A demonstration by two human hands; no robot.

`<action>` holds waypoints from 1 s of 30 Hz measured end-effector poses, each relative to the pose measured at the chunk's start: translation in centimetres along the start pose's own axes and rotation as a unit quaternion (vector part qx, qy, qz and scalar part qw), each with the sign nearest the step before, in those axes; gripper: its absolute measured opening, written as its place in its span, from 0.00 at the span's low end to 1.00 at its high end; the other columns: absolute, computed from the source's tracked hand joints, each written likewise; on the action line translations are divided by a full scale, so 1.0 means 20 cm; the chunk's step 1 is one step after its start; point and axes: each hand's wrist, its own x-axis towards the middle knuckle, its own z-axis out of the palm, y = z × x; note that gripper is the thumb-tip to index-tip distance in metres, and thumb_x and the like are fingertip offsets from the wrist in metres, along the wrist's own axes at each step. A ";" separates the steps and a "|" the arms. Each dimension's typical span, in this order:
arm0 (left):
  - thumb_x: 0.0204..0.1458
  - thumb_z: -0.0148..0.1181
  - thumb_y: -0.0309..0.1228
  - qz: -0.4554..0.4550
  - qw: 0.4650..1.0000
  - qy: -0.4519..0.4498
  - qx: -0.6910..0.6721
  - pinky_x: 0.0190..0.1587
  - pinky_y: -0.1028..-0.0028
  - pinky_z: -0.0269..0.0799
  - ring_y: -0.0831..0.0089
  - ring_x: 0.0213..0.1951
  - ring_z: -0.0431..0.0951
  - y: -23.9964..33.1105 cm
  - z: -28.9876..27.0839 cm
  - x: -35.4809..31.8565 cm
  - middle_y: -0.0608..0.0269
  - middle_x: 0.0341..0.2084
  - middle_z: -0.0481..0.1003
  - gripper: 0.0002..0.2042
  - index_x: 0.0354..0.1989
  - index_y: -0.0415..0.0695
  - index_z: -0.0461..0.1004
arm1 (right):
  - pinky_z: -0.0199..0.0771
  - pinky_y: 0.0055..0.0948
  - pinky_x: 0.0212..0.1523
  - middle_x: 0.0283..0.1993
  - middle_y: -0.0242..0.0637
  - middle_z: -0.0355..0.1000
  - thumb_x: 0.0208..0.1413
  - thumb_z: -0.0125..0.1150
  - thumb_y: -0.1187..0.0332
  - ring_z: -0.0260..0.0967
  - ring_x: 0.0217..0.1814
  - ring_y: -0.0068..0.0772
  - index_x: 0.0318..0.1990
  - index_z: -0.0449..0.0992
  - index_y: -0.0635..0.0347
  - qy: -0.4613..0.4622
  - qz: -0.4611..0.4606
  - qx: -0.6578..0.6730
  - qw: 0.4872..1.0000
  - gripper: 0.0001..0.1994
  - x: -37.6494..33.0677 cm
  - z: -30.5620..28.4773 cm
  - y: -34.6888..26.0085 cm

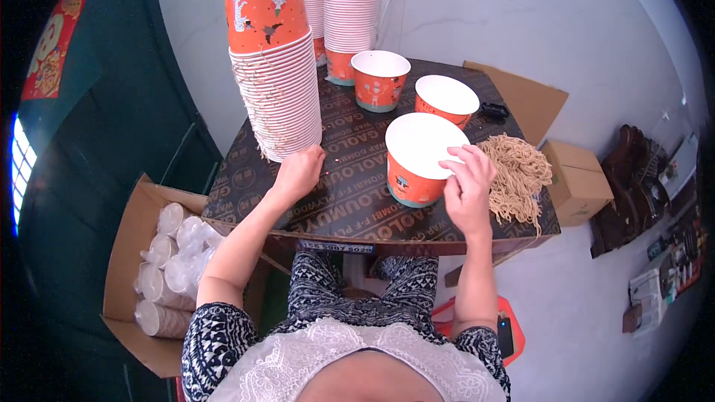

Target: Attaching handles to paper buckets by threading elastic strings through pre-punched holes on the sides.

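Worktop (pixel 339 216), one, dark printed board. Open box (pixel 130 272), one, off its front left corner, holding wrapped packs. Left stack (pixel 277 97), one, tall, near the left edge: orange cups nested upside down, bits of cord showing along the rims. Rear stacks (pixel 353 11), two, towards the back edge, cups upright, no cord seen. Carton (pixel 585 186), one, beyond the right edge. Cord heap (pixel 514 175), one, tan, at the right edge, a few ends hanging over. Single cups, three, upright: front cup (pixel 417 179) right of centre, the other two (pixel 380 82) (pixel 445 100) nearer the back edge. Right hand, one (pixel 471 186), at the front cup's rim, fingers bent and slightly parted; whether they grip cannot be told. Left hand, one (pixel 299 173), at the left stack's foot, fingers curled close; hold not discernible. Black object (pixel 494 111), one, near the right edge. Condition, as judged: left stack apparently corded; single cups and rear stacks apparently uncorded; ample cord unused.
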 end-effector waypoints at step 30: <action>0.63 0.48 0.26 0.057 0.905 -0.172 -0.384 0.40 0.75 0.72 0.78 0.36 0.73 0.52 -0.27 0.18 0.65 0.31 0.74 0.09 0.46 0.38 0.73 | 0.61 0.34 0.54 0.42 0.37 0.70 0.62 0.56 0.68 0.65 0.48 0.38 0.40 0.75 0.63 0.001 0.067 0.272 0.960 0.07 -0.07 0.10 0.08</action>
